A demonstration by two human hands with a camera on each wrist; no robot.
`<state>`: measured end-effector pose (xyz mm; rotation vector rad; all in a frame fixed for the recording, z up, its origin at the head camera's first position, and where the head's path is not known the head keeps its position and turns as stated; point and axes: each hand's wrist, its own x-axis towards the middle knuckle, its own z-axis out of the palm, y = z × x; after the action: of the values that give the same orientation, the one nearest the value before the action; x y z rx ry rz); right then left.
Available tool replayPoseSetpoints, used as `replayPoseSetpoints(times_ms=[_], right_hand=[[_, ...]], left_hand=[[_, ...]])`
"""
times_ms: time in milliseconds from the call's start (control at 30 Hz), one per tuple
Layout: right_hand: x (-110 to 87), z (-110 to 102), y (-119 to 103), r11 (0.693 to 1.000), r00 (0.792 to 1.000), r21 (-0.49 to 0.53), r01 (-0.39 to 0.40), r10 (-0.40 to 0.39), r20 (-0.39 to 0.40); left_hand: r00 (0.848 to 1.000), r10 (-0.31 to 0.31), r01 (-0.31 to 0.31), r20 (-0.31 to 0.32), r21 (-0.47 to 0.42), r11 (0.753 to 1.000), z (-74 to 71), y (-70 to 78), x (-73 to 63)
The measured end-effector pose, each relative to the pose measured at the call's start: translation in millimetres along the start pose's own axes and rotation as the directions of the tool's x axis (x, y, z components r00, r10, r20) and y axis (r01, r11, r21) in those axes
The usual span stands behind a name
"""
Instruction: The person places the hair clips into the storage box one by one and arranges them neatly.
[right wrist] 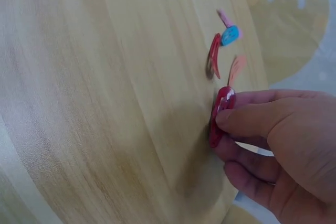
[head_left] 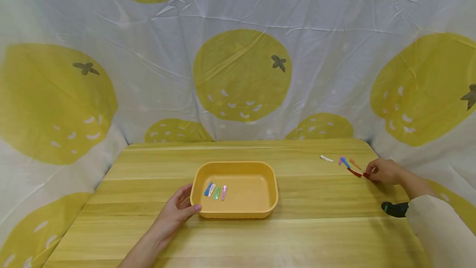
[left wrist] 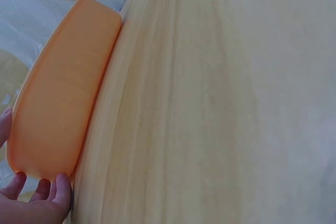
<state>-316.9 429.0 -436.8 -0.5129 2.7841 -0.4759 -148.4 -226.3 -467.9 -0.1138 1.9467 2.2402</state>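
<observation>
My left hand (head_left: 174, 211) grips the left end of a yellow plastic tray (head_left: 238, 214), its thumb at the near left corner of the rim. Inside the tray, toward its left, lie blue (head_left: 208, 188), white (head_left: 212, 190), green (head_left: 217, 193) and pink (head_left: 224, 193) snap hair clips. Far to the right, my right hand (head_left: 384, 171) pinches a red hair clip (right wrist: 222, 111) between thumb and fingers, close over the table. Near its fingertips lie another red hair clip (right wrist: 214, 56) and an orange one (right wrist: 236, 69).
Beyond them on the wooden table (head_left: 148, 202) lie a blue hair clip (right wrist: 229, 35) overlapping a pink one (right wrist: 224, 18), and a white one (head_left: 327, 158) farther left. A dark object (head_left: 395, 209) shows at the right sleeve. A lemon-print curtain (head_left: 156, 77) hangs behind the table.
</observation>
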Motion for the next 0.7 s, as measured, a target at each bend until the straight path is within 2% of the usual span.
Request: replayPoseSetpoints(times_ms=[233,533,700], right_hand=[[0.3,-6,-11,0.992,1.0,0.123,0.015,-0.015,-0.003],[6.6,-18,-35,0.956,0.996,0.294,0.022,-0.048,0.081],[12.9,-21,-42,0.941,0.989,0.334,0.055,-0.097,0.11]], left_hand=[[1.0,-0.002,0.002,0.0,0.003,1.0,-0.1,-0.6,-0.3],[1.0,-0.001,0.001,-0.001,0.0,1.0,-0.1,0.9,-1.0],[1.0,-0.004,0.004,-0.001,0.004,1.0,0.2,1.3,-2.0]])
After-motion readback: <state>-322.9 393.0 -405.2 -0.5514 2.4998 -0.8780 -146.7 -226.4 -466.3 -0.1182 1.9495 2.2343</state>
